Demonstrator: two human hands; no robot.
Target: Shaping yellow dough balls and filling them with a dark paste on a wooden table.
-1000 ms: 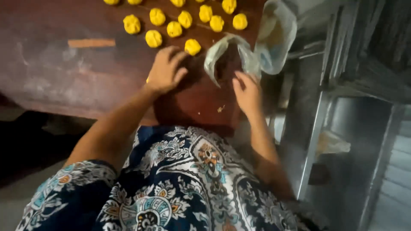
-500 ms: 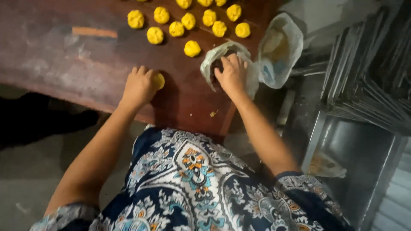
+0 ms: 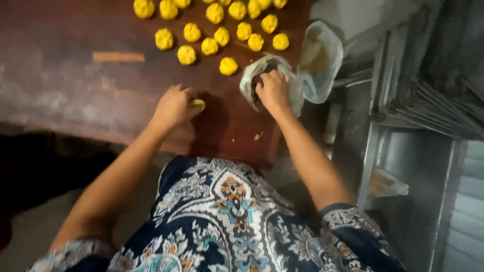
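Left hand (image 3: pixel 174 106) curled shut around a yellow dough ball (image 3: pixel 198 104), ball peeking out at fingertips. Right hand (image 3: pixel 272 89) fingers inside plastic bag (image 3: pixel 312 60); grip can't tell.

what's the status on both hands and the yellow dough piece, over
Left hand closed over yellow dough piece on wooden table. Right hand inside plastic bag. Nothing between them.

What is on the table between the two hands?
In the head view, only bare dark tabletop lies between the left hand, which covers a yellow dough piece, and the right hand, which is in the plastic bag.
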